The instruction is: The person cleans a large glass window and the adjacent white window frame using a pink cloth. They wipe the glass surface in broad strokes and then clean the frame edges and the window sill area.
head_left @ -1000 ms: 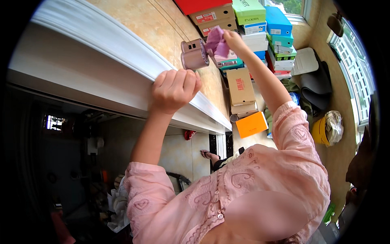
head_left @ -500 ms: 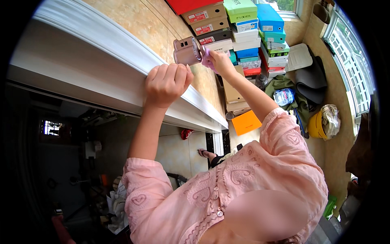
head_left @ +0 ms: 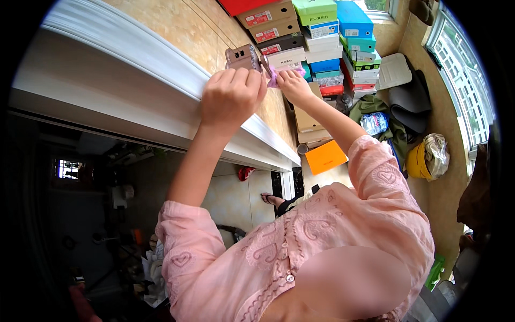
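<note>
A bronze-pink metal fitting, with small dark squares on its side, sticks out from the tan wall. My left hand is closed into a fist in front of its lower part, and whatever lies inside the fingers is hidden. Just to the right, my right hand pinches a crumpled purple cloth. This cloth lies against the fitting's round end, close to the fingertips of my left hand. Both arms are raised.
A white door frame runs diagonally beneath my left arm. Stacked shoe boxes stand along the wall beyond my right hand. An orange box lies lower down, and a yellow bucket sits near the window at the right.
My left hand has moved right and upward from the frame's edge to the fitting, covering its lower part. My right hand has shifted slightly right and down, still with the purple cloth.
</note>
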Demonstrator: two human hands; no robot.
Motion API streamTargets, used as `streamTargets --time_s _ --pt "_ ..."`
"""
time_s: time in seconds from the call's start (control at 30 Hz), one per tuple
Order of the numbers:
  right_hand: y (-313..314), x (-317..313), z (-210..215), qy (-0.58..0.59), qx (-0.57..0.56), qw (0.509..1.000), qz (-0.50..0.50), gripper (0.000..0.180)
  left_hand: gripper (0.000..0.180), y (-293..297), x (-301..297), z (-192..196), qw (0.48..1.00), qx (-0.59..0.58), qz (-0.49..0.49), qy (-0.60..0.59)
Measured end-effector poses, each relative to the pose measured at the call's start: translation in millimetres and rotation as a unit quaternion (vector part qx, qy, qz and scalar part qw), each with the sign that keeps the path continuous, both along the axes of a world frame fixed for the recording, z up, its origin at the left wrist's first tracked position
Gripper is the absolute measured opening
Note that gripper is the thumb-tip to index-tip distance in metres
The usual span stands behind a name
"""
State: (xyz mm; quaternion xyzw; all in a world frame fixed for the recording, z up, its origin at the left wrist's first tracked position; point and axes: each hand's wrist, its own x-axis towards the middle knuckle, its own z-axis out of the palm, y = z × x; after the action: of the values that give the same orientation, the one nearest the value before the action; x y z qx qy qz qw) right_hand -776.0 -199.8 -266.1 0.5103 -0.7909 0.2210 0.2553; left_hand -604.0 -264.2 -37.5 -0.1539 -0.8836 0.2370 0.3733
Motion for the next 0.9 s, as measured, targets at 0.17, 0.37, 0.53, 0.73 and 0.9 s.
streamTargets --time_s 0.17,0.37,0.53,0.73,0.9 --pt "14.2 -13.5 3.1 0.006 0.050 0.999 -0.005 0.021 0.026 -6.1 2.8 -11.3 0.995 -0.051 0.083 0.033" --pt "47.8 -33.7 -16.4 -0.236 -0.051 0.970 0.027 0.018 0.026 -4.4 1.0 -12.2 0.994 -0.055 0.089 0.044" --pt "70.1 -29.0 -19.9 -0.369 -0.236 0.898 -0.034 0.016 0.023 -3.8 2.4 -12.1 0.994 -0.051 0.072 0.069" --pt "43.9 24.6 1.6 -0.446 -0.203 0.872 -0.003 0.010 0.020 -3.5 4.3 -11.6 0.994 -0.061 0.075 0.059" --pt "19.5 79.2 -6.2 -0.498 -0.059 0.841 0.203 0.030 0.016 -4.6 7.9 -9.6 0.994 -0.061 0.067 0.065"
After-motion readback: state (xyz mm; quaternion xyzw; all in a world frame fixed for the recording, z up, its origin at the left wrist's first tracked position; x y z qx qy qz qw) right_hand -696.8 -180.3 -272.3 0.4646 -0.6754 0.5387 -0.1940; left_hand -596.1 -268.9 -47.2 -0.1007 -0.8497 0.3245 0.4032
